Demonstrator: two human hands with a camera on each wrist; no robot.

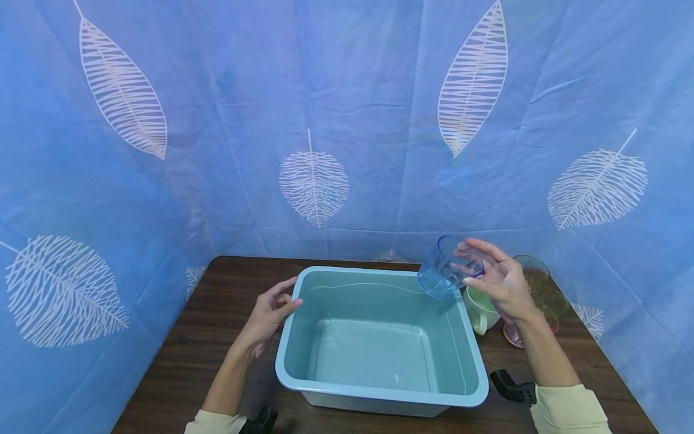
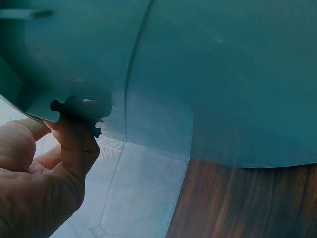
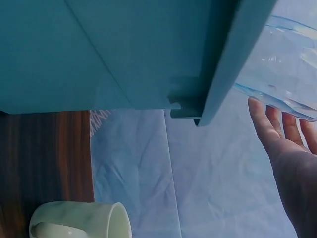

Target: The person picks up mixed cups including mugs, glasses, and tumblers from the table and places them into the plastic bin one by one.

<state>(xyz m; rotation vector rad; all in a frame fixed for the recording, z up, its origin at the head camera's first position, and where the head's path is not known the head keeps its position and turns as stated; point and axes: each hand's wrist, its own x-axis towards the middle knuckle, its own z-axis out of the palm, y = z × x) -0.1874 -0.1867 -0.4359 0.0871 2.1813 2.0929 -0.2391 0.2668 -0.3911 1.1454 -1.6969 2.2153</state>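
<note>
Clear blue cup (image 1: 440, 272) tilted over the back right corner of the teal basin (image 1: 379, 395) — can't tell if they touch. Right hand (image 1: 501, 282) holds it near the mouth; a loose fingertip grip could let it slip, or a low pass could knock it on the rim. Left hand (image 1: 273, 308) grips the left rim; a push there might shove the basin into the green mug (image 1: 479, 313). Left wrist view shows fingers under the rim, hidden from head view — which alone shows glassware (image 1: 552, 301) beside the right hand.
</note>
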